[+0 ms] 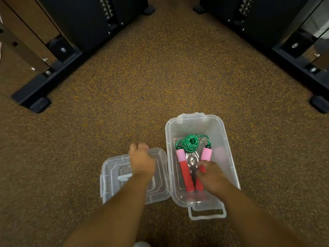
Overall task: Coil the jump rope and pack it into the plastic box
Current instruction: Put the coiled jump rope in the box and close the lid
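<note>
Rope (190, 143) is coiled and already in the box (220, 132). The box sits open on the floor (160, 77), at about 5 o'clock in the view.

Step in hand, by my read, is seating the handles and then lidding. Right hand (212, 176) is down inside the box with its grip closed on the right handle (204, 158) at its red lower part. Do it well: press that handle flat next to the left handle (183, 169), keep the green coil tucked at the 12 o'clock end, and leave no loop riding over the rim or the lid will not seat.

Left hand (141, 160) is over the lid (114, 175), which lies flat just beside the box at its 9 o'clock side. Its fingers curl at the lid's far edge, but blur hides whether they have actually gripped it; cannot tell. Lift the lid only once the right hand is clear.

Box contents:
- green coil at the 12 o'clock end
- two pink-and-red handles side by side, running toward 6 o'clock
- a shiny glare patch between them, unclear what it is

A latch (207, 213) hangs open at the 6 o'clock end. The lid holds nothing.
</note>
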A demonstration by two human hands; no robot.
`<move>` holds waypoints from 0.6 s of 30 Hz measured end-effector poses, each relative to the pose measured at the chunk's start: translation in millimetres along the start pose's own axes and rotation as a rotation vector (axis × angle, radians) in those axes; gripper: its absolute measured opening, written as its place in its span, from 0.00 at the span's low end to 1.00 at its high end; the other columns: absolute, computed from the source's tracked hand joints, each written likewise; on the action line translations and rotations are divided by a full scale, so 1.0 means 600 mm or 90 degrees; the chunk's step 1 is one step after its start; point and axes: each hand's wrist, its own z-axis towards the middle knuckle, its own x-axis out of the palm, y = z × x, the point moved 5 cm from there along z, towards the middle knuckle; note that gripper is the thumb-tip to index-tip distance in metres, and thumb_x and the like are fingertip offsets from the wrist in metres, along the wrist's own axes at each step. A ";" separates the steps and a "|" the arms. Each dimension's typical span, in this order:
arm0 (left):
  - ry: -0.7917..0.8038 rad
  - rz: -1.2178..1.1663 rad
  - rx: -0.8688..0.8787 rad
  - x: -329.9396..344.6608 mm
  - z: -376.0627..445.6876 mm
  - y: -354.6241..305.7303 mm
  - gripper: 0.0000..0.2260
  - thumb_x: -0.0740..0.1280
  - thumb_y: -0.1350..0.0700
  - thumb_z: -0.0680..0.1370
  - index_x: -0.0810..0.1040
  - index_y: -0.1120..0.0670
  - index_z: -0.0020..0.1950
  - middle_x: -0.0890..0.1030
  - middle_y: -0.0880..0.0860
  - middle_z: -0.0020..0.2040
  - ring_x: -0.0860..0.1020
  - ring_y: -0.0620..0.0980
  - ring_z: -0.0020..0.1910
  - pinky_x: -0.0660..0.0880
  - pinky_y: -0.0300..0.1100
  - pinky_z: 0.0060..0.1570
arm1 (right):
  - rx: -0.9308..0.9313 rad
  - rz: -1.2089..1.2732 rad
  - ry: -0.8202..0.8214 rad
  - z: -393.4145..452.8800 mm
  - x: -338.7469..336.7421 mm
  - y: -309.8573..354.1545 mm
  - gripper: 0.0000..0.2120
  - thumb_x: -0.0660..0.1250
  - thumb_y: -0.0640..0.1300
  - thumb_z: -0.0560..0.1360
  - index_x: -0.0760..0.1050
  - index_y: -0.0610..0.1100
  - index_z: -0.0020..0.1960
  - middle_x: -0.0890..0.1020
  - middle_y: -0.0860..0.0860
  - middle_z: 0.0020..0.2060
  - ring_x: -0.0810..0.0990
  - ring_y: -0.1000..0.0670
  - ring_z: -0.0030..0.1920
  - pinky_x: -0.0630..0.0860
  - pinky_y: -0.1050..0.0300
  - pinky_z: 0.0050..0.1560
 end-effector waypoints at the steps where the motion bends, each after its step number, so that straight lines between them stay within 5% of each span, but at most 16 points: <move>1: 0.102 0.126 0.001 0.015 0.002 0.021 0.15 0.62 0.66 0.75 0.76 0.59 0.62 0.68 0.60 0.66 0.70 0.58 0.62 0.70 0.44 0.60 | -0.017 -0.006 -0.007 -0.004 0.000 0.002 0.14 0.61 0.43 0.78 0.75 0.50 0.62 0.69 0.49 0.56 0.72 0.49 0.51 0.70 0.57 0.56; 5: 0.320 0.414 -0.026 0.040 -0.001 0.076 0.27 0.65 0.50 0.77 0.64 0.56 0.74 0.65 0.58 0.74 0.60 0.61 0.74 0.65 0.53 0.67 | -0.046 -0.019 0.005 -0.019 0.007 0.012 0.11 0.61 0.45 0.78 0.76 0.51 0.59 0.74 0.48 0.57 0.75 0.49 0.51 0.71 0.57 0.52; 9: 0.354 0.594 -0.013 0.047 -0.010 0.102 0.26 0.67 0.51 0.76 0.68 0.54 0.72 0.71 0.55 0.70 0.65 0.56 0.71 0.66 0.48 0.66 | -0.080 0.019 0.035 -0.041 0.009 0.036 0.10 0.56 0.54 0.80 0.75 0.54 0.53 0.79 0.50 0.49 0.77 0.51 0.46 0.73 0.56 0.45; 11: 0.339 0.631 0.018 0.045 -0.008 0.105 0.22 0.65 0.54 0.77 0.70 0.55 0.71 0.72 0.54 0.70 0.66 0.55 0.70 0.68 0.46 0.65 | -0.103 0.037 0.064 -0.055 0.015 0.053 0.12 0.56 0.58 0.80 0.74 0.57 0.56 0.81 0.52 0.48 0.79 0.51 0.48 0.75 0.55 0.50; 14: 0.310 0.606 0.035 0.028 0.002 0.099 0.20 0.63 0.58 0.78 0.70 0.54 0.70 0.74 0.56 0.68 0.71 0.56 0.67 0.71 0.47 0.62 | -0.141 0.020 0.123 -0.077 0.040 0.076 0.29 0.60 0.64 0.75 0.62 0.57 0.73 0.79 0.51 0.60 0.77 0.50 0.59 0.73 0.50 0.63; 18: 0.255 0.454 -0.048 -0.030 0.024 0.083 0.17 0.57 0.54 0.82 0.68 0.54 0.72 0.74 0.58 0.68 0.74 0.58 0.66 0.72 0.51 0.63 | -0.164 -0.112 0.128 -0.095 0.078 0.091 0.48 0.68 0.61 0.71 0.39 0.55 0.78 0.70 0.48 0.72 0.72 0.45 0.69 0.68 0.51 0.67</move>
